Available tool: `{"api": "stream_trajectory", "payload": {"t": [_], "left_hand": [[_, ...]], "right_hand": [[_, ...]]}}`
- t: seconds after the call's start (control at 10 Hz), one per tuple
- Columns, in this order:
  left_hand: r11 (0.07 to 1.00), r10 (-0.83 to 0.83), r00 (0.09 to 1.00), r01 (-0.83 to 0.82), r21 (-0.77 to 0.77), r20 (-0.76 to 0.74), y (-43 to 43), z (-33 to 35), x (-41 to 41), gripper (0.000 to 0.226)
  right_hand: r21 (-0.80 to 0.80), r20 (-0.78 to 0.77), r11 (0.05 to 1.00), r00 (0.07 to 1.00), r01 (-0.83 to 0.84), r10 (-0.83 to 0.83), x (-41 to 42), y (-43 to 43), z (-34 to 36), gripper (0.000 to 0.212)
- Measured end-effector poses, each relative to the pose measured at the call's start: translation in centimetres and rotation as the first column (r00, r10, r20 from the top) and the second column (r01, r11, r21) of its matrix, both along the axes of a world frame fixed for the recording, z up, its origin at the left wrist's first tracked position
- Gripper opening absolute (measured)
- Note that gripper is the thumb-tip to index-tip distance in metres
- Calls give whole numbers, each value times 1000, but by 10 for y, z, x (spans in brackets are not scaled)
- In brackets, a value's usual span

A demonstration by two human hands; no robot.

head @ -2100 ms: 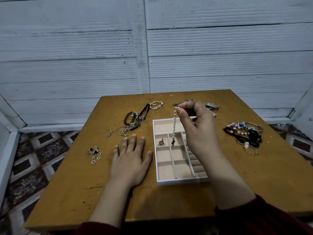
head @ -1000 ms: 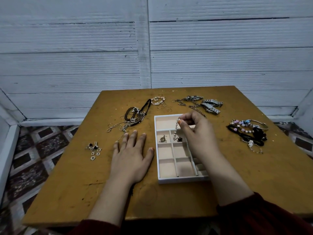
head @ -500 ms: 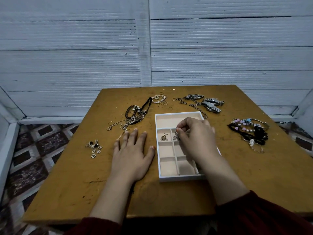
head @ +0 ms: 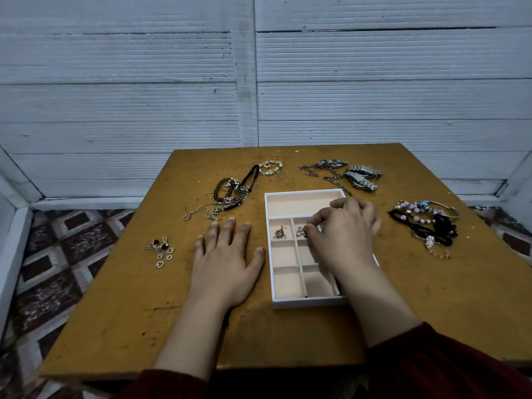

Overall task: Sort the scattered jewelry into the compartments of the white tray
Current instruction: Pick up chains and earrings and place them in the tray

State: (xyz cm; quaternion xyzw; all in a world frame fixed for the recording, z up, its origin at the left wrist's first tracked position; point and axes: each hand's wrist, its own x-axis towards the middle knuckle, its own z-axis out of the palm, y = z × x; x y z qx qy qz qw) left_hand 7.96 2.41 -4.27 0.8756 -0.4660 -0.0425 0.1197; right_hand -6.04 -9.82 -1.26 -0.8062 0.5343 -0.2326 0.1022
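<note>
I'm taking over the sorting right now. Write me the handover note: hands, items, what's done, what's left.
Left hand: open, flat on the table, beside the white tray.
Right hand: over the tray, pinching the beaded chain, which is bunched in a small compartment.
Done: small gold piece sits in the compartment left of the chain.
Left, all on the table: dark necklace pile, rings, watches, beaded bracelets, heart charms.

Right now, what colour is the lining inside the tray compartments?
Pale beige lining inside the white tray, seen in the head view.
</note>
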Motion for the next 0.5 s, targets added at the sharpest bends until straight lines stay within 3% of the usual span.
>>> {"api": "stream_trajectory", "payload": {"t": [0.2,0.5], "left_hand": [[1000,-1,1000,0,-5,-3,0,0,0,62],[1000,-4,1000,3,-12,-2,0,-1,1,61]], "right_hand": [[-8,-2,1000,1000,3,-3,0,0,0,13],[111,91,993,995,-37,27,-4,-3,7,20]]}}
